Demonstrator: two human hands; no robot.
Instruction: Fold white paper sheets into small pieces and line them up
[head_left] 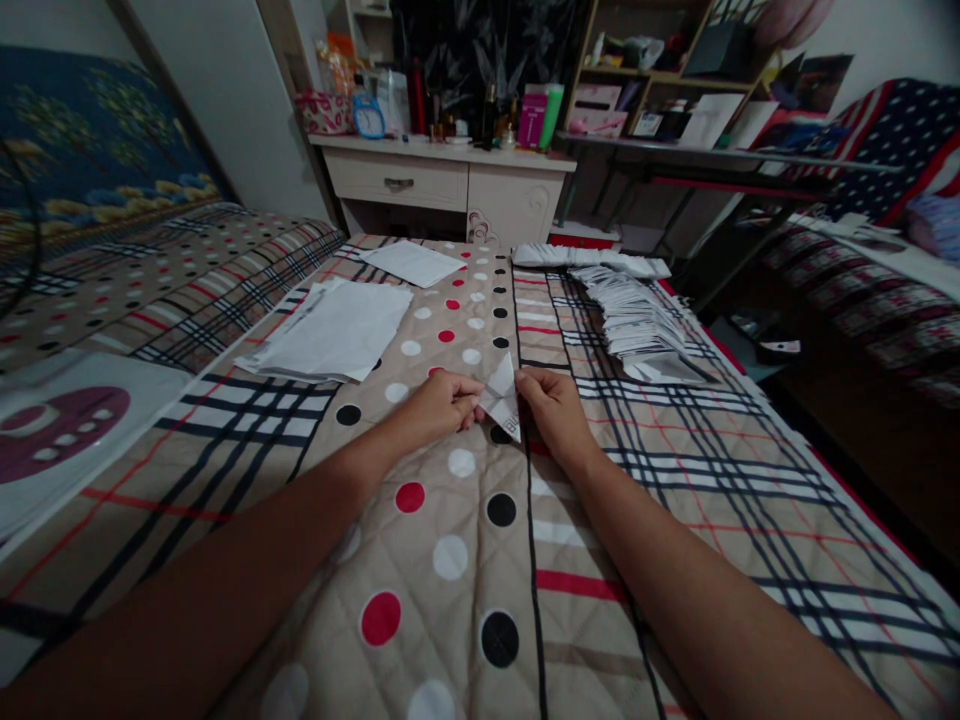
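Note:
A small piece of folded white paper (501,395) with dark print near its lower tip is held up over the middle of the bed. My left hand (442,405) pinches its left edge between thumb and fingers. At its right edge, my right hand (551,405) has thumb and forefinger closed on the paper. Flat white sheets (337,325) lie in a stack ahead and to the left, with another white sheet (415,263) beyond them. On the right is a long row of folded paper pieces (634,315), and behind it another row (589,262) runs crosswise.
A patterned quilt (450,610) covers the bed. To the left lies a white bag (67,430) with a purple print. Beyond the bed stands a white dresser (420,180) bearing a blue clock (368,115) and bottles. A desk (720,155) and shelves are at the back right.

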